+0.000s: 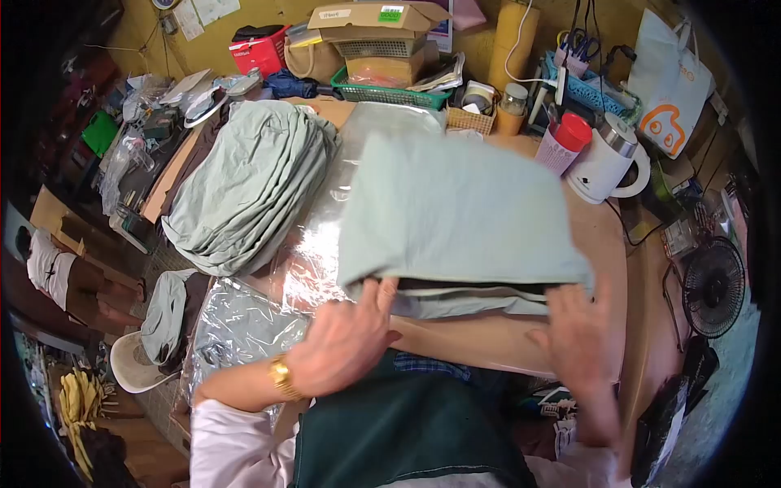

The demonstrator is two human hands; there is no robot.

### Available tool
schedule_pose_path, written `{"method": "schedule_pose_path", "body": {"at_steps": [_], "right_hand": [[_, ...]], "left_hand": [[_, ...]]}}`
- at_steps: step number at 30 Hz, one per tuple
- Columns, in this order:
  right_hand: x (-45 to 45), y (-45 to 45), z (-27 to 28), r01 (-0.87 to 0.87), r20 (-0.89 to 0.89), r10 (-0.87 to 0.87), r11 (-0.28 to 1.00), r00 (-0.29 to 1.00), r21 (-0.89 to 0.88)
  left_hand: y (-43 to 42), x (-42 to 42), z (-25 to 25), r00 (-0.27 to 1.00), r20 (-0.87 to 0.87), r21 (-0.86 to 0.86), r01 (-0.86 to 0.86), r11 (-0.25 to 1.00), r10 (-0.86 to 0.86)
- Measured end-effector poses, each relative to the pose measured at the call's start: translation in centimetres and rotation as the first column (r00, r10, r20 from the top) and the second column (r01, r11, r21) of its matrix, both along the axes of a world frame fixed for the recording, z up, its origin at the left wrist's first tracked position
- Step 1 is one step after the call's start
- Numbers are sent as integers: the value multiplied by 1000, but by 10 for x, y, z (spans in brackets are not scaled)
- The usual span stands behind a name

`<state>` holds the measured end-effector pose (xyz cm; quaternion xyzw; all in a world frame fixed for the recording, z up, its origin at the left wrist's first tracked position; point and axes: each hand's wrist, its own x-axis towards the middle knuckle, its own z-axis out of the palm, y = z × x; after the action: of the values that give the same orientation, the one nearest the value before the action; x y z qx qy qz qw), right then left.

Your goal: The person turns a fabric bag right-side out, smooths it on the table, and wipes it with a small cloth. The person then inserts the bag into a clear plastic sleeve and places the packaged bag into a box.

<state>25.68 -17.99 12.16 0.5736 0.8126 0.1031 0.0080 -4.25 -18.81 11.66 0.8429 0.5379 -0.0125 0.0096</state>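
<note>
A folded pale grey-green cloth [464, 211] lies in front of me, partly over a shiny clear plastic sheet [325, 236]. A dark gap shows between its layers along the near edge. My left hand [346, 337], with a gold watch at the wrist, grips the near left corner between fingers and thumb. At the near right corner my right hand [573, 329] holds the same edge, its fingers blurred and partly hidden. To the left rests a thick stack of similar cloths [248, 183]. Clear plastic packaging [244, 329] lies below that stack.
A white electric kettle [602, 167] and a pink basket with a red cup [561, 142] stand at the back right. A green basket [390, 96] holds boxes. A black fan [713, 286] is far right. Another person [61, 272] is at far left, near a chair [134, 366].
</note>
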Motion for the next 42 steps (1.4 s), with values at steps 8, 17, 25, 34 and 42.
{"method": "schedule_pose_path", "body": {"at_steps": [8,17,25,34,42], "right_hand": [[-58,18,-110,-140,-606,155,987,780,72],[-62,78,-147,109,-506,-28,985,862,132],[-59,49,-129,85,-701,-175,983,691,-161],[-91,54,-164,-319,-518,75,860,852,-399],[-100,16,-142,-517,-477,334,790,813,-329]], "left_hand": [[27,37,-88,902,428,-125,-1,992,55],[72,44,-109,-261,954,-178,-101,979,147],[37,31,-138,366,901,-214,-98,972,235],[117,80,-114,908,344,-639,39,768,240],[175,116,-141,927,356,-306,-2,952,116]]}}
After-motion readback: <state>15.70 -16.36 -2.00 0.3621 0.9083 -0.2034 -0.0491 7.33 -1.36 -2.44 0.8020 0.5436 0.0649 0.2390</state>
